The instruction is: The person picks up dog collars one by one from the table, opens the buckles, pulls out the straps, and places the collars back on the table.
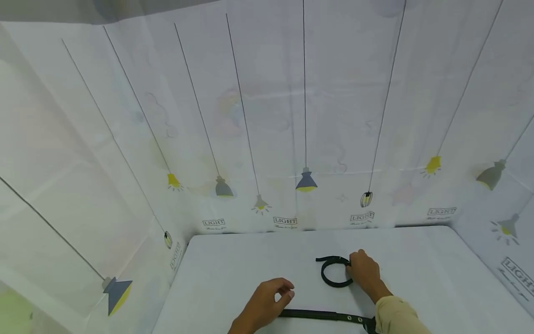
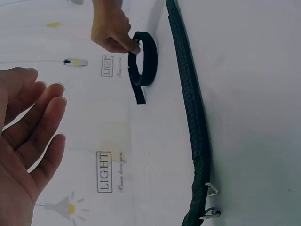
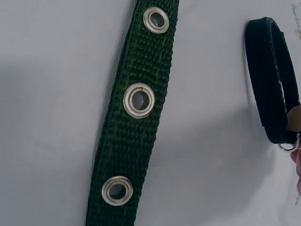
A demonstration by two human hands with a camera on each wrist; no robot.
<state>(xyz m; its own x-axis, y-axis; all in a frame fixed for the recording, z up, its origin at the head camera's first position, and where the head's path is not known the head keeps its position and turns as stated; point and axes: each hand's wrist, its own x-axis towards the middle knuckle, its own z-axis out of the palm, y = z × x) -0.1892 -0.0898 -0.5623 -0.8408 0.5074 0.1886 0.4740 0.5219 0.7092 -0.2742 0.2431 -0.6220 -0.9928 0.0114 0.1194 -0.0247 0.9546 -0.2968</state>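
A dark strap coiled into a ring (image 1: 334, 284) stands on its edge on the white table, one tail sticking out to the left. My right hand (image 1: 365, 272) pinches the ring at its right side; in the right wrist view a small metal ring (image 3: 289, 147) shows by the fingertips. Nearer to me lies a long green webbing belt (image 1: 308, 314), with metal eyelets (image 3: 139, 100) along it. My left hand (image 1: 266, 299) hovers by the belt's left part, fingers loosely bent and holding nothing. Metal loops (image 2: 211, 214) sit on the belt in the left wrist view.
The white table (image 1: 238, 260) reaches back to a pale wall sheet (image 1: 267, 139) printed with hanging lamps and LIGHT labels. A light sleeve (image 1: 398, 315) covers my right forearm and overlaps the belt's right end in the head view.
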